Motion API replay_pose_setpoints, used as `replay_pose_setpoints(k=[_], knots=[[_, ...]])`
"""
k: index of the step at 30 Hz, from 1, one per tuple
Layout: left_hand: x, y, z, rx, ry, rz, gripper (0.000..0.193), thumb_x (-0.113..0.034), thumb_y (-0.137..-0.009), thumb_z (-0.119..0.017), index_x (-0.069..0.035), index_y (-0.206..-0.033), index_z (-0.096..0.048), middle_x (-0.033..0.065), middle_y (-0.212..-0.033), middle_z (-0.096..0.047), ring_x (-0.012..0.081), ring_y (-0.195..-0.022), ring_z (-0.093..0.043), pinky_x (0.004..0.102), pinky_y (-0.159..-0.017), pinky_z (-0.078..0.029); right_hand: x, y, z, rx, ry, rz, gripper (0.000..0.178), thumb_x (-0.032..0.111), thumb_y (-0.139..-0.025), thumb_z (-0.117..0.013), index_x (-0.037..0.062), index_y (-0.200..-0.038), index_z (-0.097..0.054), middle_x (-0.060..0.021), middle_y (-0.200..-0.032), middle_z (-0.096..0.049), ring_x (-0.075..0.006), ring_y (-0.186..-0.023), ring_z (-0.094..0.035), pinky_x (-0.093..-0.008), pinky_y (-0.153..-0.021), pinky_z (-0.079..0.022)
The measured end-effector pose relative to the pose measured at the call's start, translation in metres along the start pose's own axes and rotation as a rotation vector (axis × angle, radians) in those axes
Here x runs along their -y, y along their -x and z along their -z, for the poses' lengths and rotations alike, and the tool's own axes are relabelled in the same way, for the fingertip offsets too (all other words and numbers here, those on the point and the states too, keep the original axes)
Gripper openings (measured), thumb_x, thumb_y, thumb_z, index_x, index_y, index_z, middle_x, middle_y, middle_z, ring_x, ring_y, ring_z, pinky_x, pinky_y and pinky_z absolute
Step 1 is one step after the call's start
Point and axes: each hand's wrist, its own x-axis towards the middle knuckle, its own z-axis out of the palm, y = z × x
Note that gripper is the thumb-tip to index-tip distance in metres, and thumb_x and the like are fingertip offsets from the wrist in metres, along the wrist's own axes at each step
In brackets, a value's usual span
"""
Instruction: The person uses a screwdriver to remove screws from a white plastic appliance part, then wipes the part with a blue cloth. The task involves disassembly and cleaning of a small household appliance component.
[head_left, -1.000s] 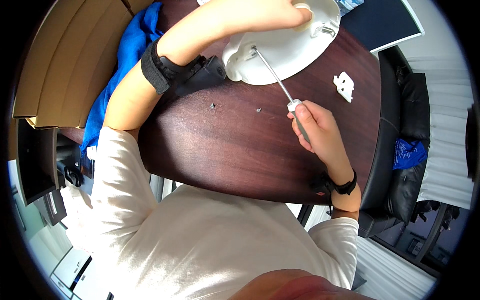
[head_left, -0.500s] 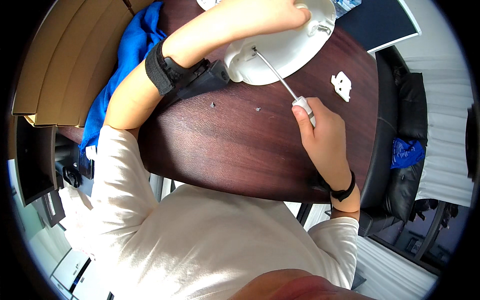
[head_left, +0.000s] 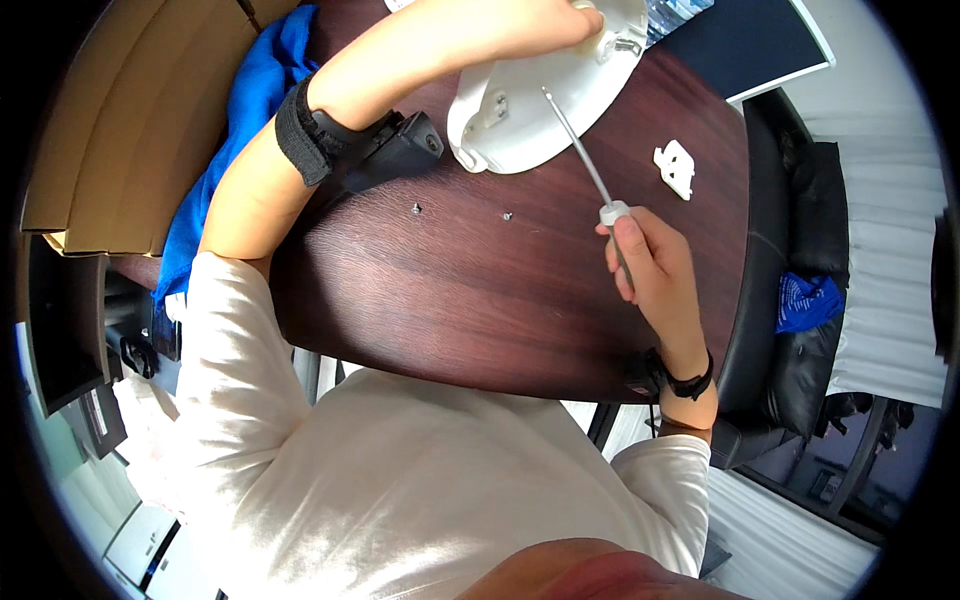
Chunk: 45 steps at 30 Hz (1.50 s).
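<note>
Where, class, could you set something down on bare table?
Widest bare patch: between the two screws and the near edge of the table; a narrower strip lies right of the right hand. The far and left sides are crowded: white shell, left hand, black device.

Screwdriver in right fingers

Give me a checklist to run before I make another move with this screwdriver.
1. Right hand around the screwdriver handle: ok.
2. Screwdriver tip at the small holed mount inside the white shell: not ok, it points to the right of it.
3. Left hand gripping the shell firmly: cannot tell, fingers mostly hidden.
4. Two small screws visible on the table: ok, lying apart.
5. White bracket clear of the shell: ok.
</note>
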Motion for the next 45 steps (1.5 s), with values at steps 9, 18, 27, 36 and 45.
replay_pose_setpoints(k=[9, 18, 27, 36, 45], knots=[[0.010, -0.001, -0.007, -0.039, 0.006, -0.074, 0.039, -0.014, -0.085, -0.056, 0.009, -0.117, -0.055, 0.0310, -0.099, -0.065, 0.0420, -0.098, -0.064, 0.0435, -0.087, -0.050, -0.011, -0.012, -0.014, 0.260, -0.362, -0.135, 0.046, 0.041, -0.105, -0.037, 0.0019, -0.090, -0.058, -0.0003, -0.058, -0.053, -0.0051, -0.043, -0.044, -0.0212, -0.042, -0.034], [0.002, 0.005, 0.000, -0.004, 0.045, -0.077, 0.039, -0.014, -0.087, -0.056, 0.009, -0.118, -0.055, 0.0299, -0.102, -0.065, 0.0403, -0.099, -0.065, 0.0424, -0.088, -0.050, -0.010, -0.014, -0.019, 0.238, -0.302, -0.147, 0.043, 0.038, -0.104, -0.041, 0.0024, -0.090, -0.060, -0.0004, -0.057, -0.053, -0.0057, -0.043, -0.045, -0.0218, -0.042, -0.035], [-0.004, 0.004, -0.002, -0.024, 0.003, -0.079, 0.037, -0.015, -0.086, -0.057, 0.009, -0.115, -0.055, 0.0304, -0.099, -0.064, 0.0422, -0.098, -0.063, 0.0443, -0.087, -0.050, 0.016, -0.007, -0.016, -0.341, 0.725, 0.446, 0.026, 0.034, -0.089, -0.067, 0.0074, -0.092, -0.065, -0.0082, -0.067, -0.060, -0.0270, -0.054, -0.057, -0.0354, -0.053, -0.046], [0.007, 0.003, -0.008, -0.061, -0.069, -0.141, 0.034, -0.015, -0.087, -0.057, 0.009, -0.110, -0.053, 0.0316, -0.097, -0.063, 0.0448, -0.097, -0.062, 0.0466, -0.086, -0.049, 0.005, 0.001, -0.002, -0.225, 0.323, 0.281, 0.026, 0.030, -0.094, -0.063, 0.0046, -0.095, -0.067, -0.0050, -0.066, -0.060, -0.0147, -0.053, -0.055, -0.0280, -0.052, -0.042], [-0.002, 0.009, 0.001, 0.008, -0.029, -0.105, 0.035, -0.015, -0.087, -0.056, 0.010, -0.111, -0.052, 0.0318, -0.096, -0.064, 0.0439, -0.096, -0.063, 0.0463, -0.085, -0.050, -0.006, -0.007, -0.011, 0.179, -0.188, -0.090, 0.046, 0.040, -0.103, -0.044, 0.0012, -0.088, -0.064, -0.0004, -0.057, -0.055, -0.0054, -0.049, -0.046, -0.0219, -0.048, -0.035]])
